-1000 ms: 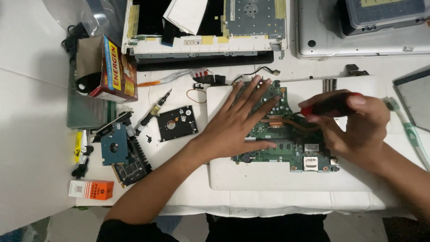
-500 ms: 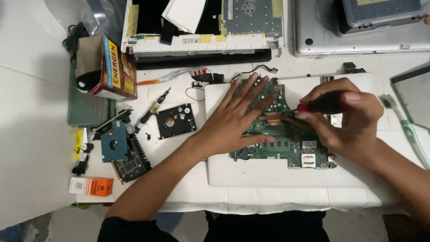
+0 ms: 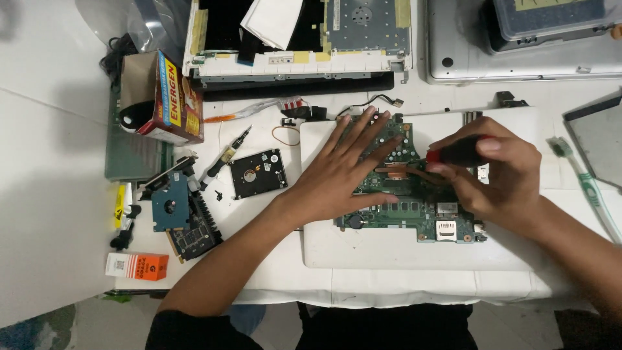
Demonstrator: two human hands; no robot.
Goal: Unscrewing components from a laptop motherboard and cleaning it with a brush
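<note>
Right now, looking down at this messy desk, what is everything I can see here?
Circuit board: one, green, on the white pad at centre.
White pad: one, under the board.
Screwdriver: one, red and black handle, over the board.
Hard drive: one, black, left of the pad.
Small blue board: one, far left.
Cardboard box: one, red and yellow, upper left.
Opened laptop shell: one, white, top centre.
Silver laptop: one, top right.
Toothbrush: one, green and white, right edge.
Small orange box: one, lower left.
Left hand: flat on the board.
Right hand: gripping the screwdriver.
</note>
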